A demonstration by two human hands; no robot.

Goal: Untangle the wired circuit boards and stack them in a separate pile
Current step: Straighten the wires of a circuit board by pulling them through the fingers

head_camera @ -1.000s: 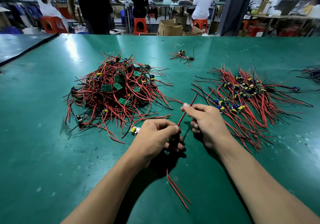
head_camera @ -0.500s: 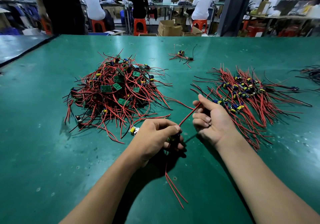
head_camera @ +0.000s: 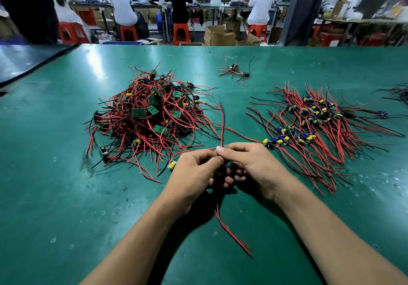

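Red and thin, the upward wires (head_camera: 223, 125) rise out of the pinch where the two grips meet, and the trailing wires (head_camera: 231, 234) run from under them toward the body, down to the green tabletop (head_camera: 66, 196). The small circuit board (head_camera: 222, 168) they belong to sits between the grips, mostly hidden, with only a dark blue part showing. The left grip (head_camera: 194, 174) is curled round that board from its own side. The right grip (head_camera: 254, 167) has thumb and forefinger pressed together on the upward wires just above it.

This piece is probably very light. The board itself looks stiff, but its soldered parts and wire joints are likely fragile, while the wires are soft, springy and quick to snag. It seems safest to hold the board by its edges and draw the wires through the fingers rather than tug at the joints.

The tangled heap (head_camera: 145, 121) lies beyond the left grip and to its left, with stray ends reaching near the knuckles. The sorted pile (head_camera: 320, 125) lies beyond the right grip and to its right, its nearest board just beside that grip
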